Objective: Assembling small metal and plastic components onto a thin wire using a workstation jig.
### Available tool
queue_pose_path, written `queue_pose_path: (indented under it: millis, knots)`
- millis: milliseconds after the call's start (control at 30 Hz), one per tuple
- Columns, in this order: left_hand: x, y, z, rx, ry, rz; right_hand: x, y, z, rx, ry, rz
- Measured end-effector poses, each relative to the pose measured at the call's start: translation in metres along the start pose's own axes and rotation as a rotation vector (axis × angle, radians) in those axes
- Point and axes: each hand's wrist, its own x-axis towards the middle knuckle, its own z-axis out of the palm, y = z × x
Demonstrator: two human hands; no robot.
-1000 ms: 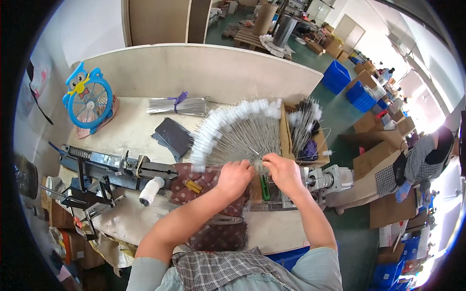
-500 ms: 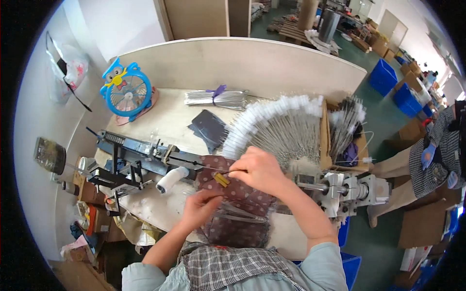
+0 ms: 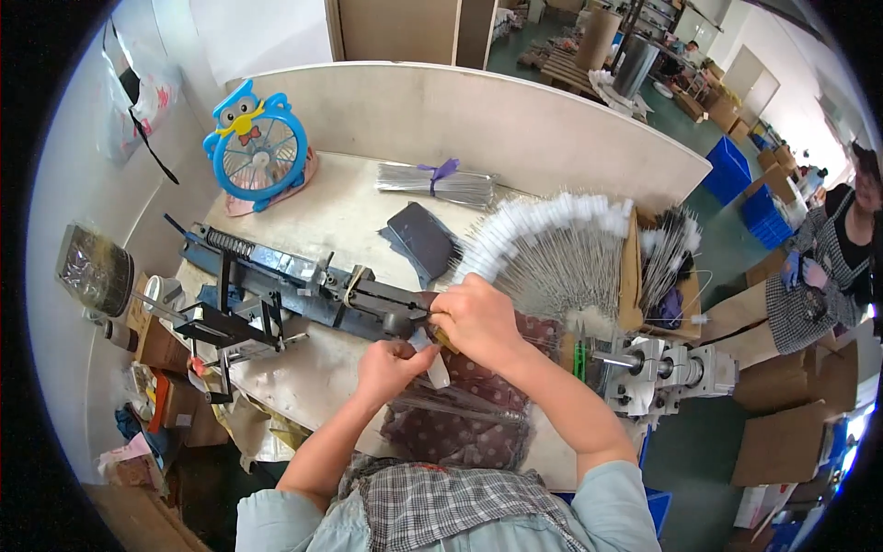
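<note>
the right hand (image 3: pixel 476 322) is closed around a small yellowish tool (image 3: pixel 445 340) at the machine (image 3: pixel 303 285) end. the left hand (image 3: pixel 391 366), just below, pinches a white tube (image 3: pixel 438 368) between both hands, over the dotted cloth (image 3: pixel 460 405).

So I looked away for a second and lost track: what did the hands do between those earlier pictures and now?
Both hands left the fan of white-tipped wires. The left hand dropped toward the patterned cloth, then rose again; the right hand swung left. Now they meet at the end of the dark metal machine, pinching a small white piece. The blue owl fan, tied wire bundle and dark pouch stayed put.
</note>
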Motion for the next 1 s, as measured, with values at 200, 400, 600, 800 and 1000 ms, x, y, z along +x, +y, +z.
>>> queue_pose_path:
  millis: [200,400,600,800,1000]
  knots:
    - [0.013,-0.029,0.027,-0.448,-0.045,0.017,-0.012,-0.003,-0.027,-0.014,0.156,-0.083]
    - [0.004,-0.012,0.045,-0.899,-0.123,0.032,-0.076,0.007,-0.015,0.097,0.065,-0.031]
    - [0.01,-0.023,0.031,-0.15,-0.114,0.14,-0.058,0.036,0.042,0.061,0.034,0.074]
    - [-0.002,-0.124,-0.039,-1.081,0.134,-0.265,-0.058,0.025,0.018,0.094,-0.082,-0.006]
    - [-0.011,-0.163,-0.085,-1.388,0.325,-0.443,-0.06,0.02,0.019,0.084,-0.115,-0.01]
